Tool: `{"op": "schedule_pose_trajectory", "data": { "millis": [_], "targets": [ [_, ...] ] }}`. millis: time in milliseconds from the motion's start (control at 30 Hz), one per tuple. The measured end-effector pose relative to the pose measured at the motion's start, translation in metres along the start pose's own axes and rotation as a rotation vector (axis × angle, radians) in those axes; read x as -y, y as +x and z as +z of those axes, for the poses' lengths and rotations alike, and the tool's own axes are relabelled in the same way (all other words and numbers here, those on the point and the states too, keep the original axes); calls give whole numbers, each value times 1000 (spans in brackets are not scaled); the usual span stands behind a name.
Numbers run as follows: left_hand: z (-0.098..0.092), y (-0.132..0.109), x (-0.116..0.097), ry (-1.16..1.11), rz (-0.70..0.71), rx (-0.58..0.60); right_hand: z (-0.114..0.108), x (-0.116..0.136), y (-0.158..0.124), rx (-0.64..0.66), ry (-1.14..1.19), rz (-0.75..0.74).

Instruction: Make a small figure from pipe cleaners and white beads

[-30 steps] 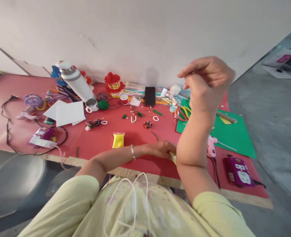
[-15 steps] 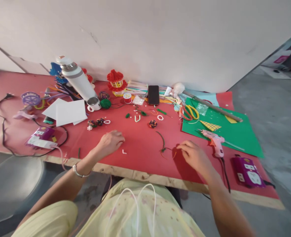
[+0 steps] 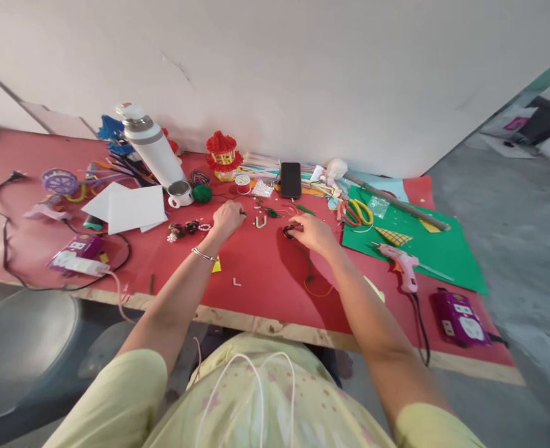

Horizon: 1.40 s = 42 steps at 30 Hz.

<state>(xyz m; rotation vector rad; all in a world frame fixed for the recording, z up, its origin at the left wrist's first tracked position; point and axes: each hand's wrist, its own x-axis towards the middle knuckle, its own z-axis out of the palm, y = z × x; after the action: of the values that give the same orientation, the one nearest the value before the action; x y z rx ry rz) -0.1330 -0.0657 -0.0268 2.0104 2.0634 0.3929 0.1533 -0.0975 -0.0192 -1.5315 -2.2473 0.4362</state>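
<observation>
My left hand [image 3: 228, 218] is closed at the middle of the red table, its fingertips on a small dark green piece [image 3: 243, 213], possibly yarn. My right hand [image 3: 310, 231] pinches a dark multicoloured yarn ball [image 3: 288, 231] resting on the tabletop. Between the hands lies a white U-shaped piece [image 3: 261, 222]. A thin green and orange strand [image 3: 309, 274] trails on the table below my right hand. Left of my left hand sit more multicoloured yarn balls [image 3: 184, 229] and a small ring of white beads [image 3: 205, 228].
At the back stand a white flask [image 3: 156, 149], a metal cup [image 3: 180, 194] and a phone [image 3: 290, 180]. Scissors [image 3: 356, 213], a pink glue gun [image 3: 400, 260] and a purple power box [image 3: 461, 318] lie right. White cards [image 3: 136, 210] and another purple box [image 3: 79, 254] are left.
Both hands have moved forward, away from the table's front edge. The right hand has left the strand and taken hold of the yarn ball; the left has closed on the small green piece.
</observation>
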Motion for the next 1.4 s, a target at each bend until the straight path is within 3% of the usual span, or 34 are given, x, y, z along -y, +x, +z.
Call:
{"op": "schedule_pose_trajectory", "data": {
  "millis": [133,267,433,500,600,833,1067,1167,1400],
  "targets": [
    [5,-2,11,-49,34,-70,16,-8,-3,43,60,-30],
    [4,-5,9,-396,-14,-85,22,-9,-3,-14,149,-50],
    [3,-13,-19,-1170,-168,266,19,-4,-2,-139,512,-82],
    [7,-17,-32,-1307,-156,394,20,-1,-4,-155,619,-50],
    [19,-20,-46,-1322,-152,399,26,0,-7,-130,704,-28],
    [42,-25,-53,-1242,-79,156,41,-11,-10,-151,855,29],
    [49,-29,-55,-1039,70,-46,39,0,-11,-126,774,-39],
    [52,-31,-58,-1055,87,-60,42,1,-10,-133,781,-52],
    [52,-38,-63,-1297,-68,40,45,-2,-10,-180,759,-21]
  ]
}}
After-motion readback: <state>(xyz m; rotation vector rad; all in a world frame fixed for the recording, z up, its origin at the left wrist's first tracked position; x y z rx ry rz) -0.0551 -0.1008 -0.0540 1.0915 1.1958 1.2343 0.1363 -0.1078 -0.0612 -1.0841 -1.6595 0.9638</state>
